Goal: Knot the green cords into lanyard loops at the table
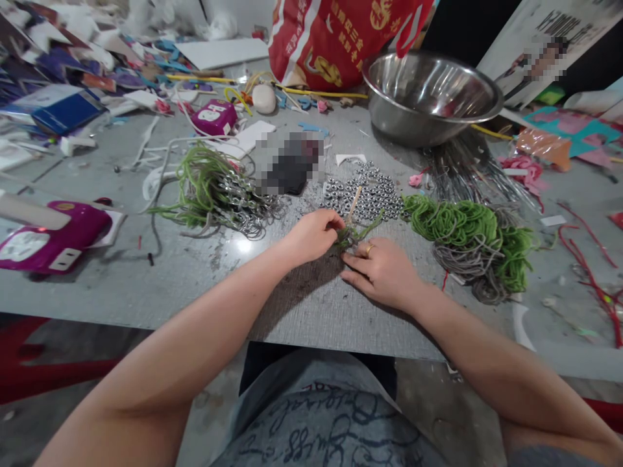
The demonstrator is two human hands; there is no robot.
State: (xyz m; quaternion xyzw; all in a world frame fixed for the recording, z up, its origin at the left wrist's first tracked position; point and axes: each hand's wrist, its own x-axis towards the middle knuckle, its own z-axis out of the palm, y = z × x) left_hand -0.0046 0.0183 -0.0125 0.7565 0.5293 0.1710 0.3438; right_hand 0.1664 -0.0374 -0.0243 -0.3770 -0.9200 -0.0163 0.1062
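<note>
Over the middle of the table, my left hand (316, 237) and my right hand (382, 269) meet around a small bundle of green and grey cord (361, 229). Fingers of both hands are closed on it, partly hiding it. A thin wooden stick (355, 202) rises just behind the fingertips. Beyond lie many small shiny metal rings or beads (372, 191). Left of my hands is a pile of green and grey cords with metal clasps (219, 188). To the right lies a heap of looped green and grey cords (467, 233).
A steel bowl (431, 97) and a red bag (335, 45) stand at the back. Purple devices (63, 237) sit at the left, near scattered scraps (97, 45). A dark, blurred object (292, 165) lies beyond my left hand. Red cords (591, 272) lie far right on the grey table (311, 318).
</note>
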